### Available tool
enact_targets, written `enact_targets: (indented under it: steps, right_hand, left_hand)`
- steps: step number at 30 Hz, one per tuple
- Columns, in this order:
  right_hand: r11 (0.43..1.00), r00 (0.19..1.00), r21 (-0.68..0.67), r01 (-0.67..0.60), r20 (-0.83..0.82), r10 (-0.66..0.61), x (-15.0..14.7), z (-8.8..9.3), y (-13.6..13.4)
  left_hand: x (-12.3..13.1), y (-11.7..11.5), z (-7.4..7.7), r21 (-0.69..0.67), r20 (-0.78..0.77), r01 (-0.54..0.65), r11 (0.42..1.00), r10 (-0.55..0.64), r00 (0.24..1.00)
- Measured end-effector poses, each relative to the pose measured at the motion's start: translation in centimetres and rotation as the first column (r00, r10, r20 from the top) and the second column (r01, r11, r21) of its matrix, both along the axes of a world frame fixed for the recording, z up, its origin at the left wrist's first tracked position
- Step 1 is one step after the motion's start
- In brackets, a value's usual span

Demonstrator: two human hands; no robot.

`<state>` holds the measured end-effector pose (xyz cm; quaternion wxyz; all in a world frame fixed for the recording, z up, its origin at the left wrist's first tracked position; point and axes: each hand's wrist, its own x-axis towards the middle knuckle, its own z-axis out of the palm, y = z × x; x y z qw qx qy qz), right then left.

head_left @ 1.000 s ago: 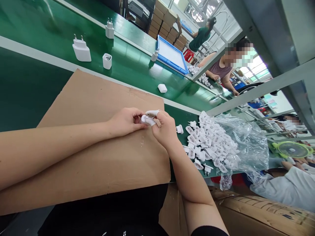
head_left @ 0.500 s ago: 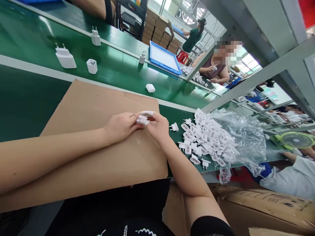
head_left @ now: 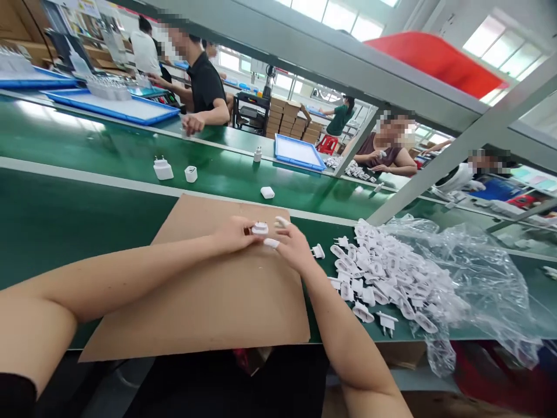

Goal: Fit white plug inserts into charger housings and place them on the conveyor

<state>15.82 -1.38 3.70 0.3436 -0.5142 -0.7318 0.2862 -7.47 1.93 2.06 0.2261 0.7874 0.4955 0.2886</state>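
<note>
My left hand (head_left: 237, 235) pinches a white plug piece (head_left: 260, 229) by its left side, with the two metal pins pointing up. It is held just above a brown cardboard sheet (head_left: 226, 284). Close by on the right, my right hand (head_left: 292, 247) has its thumb and forefinger spread, both in white finger covers, and holds nothing. Beyond the sheet's right edge lies a single white plug piece (head_left: 318, 251). Past it is a large heap of similar white plug pieces (head_left: 391, 273), partly on a clear plastic bag (head_left: 487, 284).
Across a pale strip runs a green belt (head_left: 108, 154) with white chargers (head_left: 163, 169) standing or lying on it. Blue trays (head_left: 300, 152) line its far side. A slanted grey post (head_left: 430, 165) rises behind the heap. A co-worker's hand (head_left: 192, 123) reaches over the belt's far edge.
My view has tilted up and swung. My right fingers have come away from the plug piece, leaving it in my left hand. A co-worker's hand now appears where an upright charger stood.
</note>
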Motion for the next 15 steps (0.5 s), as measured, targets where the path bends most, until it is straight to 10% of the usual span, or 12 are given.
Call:
enact_targets:
  steps: [6, 15]
  right_hand:
    - [0.948, 0.589, -0.027, 0.317, 0.789, -0.175, 7.2, 2.3, 0.4]
    - [0.915, 0.632, -0.068, 0.397, 0.744, -0.218, 8.8, 1.4, 2.6]
  left_hand:
    - [-5.3, 9.7, 1.5, 0.054, -0.112, -0.540, 0.840, 0.542, 0.833]
    - [-11.4, 16.1, 1.8, 0.211, -0.169, -0.674, 0.708, 0.706, 0.688]
